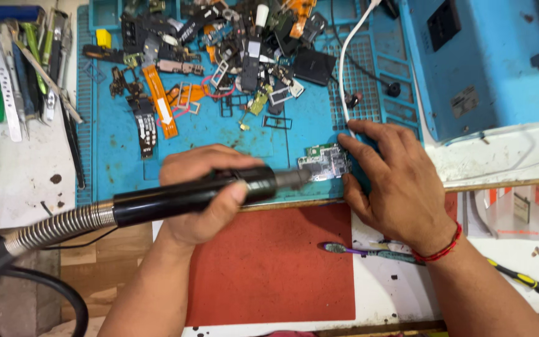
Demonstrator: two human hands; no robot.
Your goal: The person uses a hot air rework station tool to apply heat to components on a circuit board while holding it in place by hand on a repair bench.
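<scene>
From the head view, the left hand (204,193) grips one rigid black hot-air wand (194,195) by its barrel, nozzle at the single thin, fragile-looking circuit board (324,162) on the blue mat (120,156), which the right hand (394,181), fingers spread, pins by its edge.

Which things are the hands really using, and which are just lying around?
In use: hot-air wand in the left hand; small circuit board steadied by the right hand.

Lying about: pile of phone parts, tweezers, toothbrush, screwdriver, red mat.
</scene>
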